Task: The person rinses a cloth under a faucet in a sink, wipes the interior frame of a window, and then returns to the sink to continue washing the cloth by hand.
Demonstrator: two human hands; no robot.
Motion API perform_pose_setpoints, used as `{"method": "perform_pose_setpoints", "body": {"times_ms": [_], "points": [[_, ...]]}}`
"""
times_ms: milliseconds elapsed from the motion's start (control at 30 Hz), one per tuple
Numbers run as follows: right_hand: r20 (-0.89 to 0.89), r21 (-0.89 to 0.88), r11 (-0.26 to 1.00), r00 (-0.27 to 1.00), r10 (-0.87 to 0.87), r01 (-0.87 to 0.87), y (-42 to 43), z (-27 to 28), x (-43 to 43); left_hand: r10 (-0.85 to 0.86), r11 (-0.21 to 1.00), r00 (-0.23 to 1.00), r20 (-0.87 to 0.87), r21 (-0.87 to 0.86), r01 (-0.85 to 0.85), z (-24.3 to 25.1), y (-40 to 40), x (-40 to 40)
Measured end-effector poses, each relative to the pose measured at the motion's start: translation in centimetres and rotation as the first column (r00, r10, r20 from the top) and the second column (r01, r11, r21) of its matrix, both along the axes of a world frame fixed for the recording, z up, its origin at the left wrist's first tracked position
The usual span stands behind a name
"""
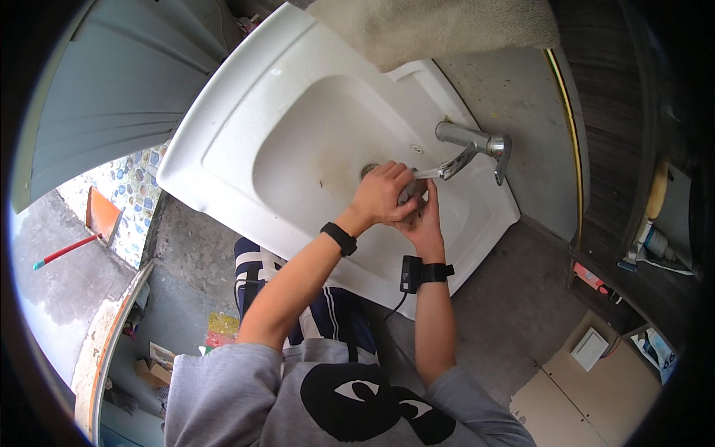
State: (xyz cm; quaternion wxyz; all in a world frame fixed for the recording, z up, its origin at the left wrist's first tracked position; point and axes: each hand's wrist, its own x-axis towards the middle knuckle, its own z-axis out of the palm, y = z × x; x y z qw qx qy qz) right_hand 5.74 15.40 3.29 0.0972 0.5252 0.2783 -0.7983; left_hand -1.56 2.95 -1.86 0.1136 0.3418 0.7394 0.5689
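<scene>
Over a white ceramic washbasin (pixel 223 162), my left hand (pixel 384 193) curls over a small rough grey object (pixel 410 191), whose kind I cannot tell. My right hand (pixel 425 220) cups the same object from the right, with dark dirt on its palm and fingers. The two hands touch. A chrome single-lever faucet (pixel 463 134) stands to their right, and a stream of water (pixel 427 174) runs from its spout onto the object and fingers. The drain (pixel 368 169) lies partly hidden beyond my left hand.
A beige towel (pixel 447 28) hangs over the basin's far edge. Dark shelving (pixel 609 139) on the right holds a brush and a bottle. At the left are a grey-blue panel (pixel 128 89) and a dustpan with an orange pan (pixel 103 213). A cable runs from the device on my right wrist.
</scene>
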Motion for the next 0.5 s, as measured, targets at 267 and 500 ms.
{"method": "perform_pose_setpoints", "body": {"times_ms": [267, 500], "points": [[-0.051, 0.224, 0.97, 0.995, -0.082, 0.092, 0.2, -3.8, 0.1, 0.265, 0.964, 0.949, 0.17, -0.072, -0.256, 1.0, 1.3, 1.7], [0.061, 0.692, 0.721, 0.996, -0.062, 0.003, -0.2, -5.5, -1.0, 0.318, 0.919, 0.858, 0.403, -0.354, -0.174, -0.2, 2.4, 1.3]]}}
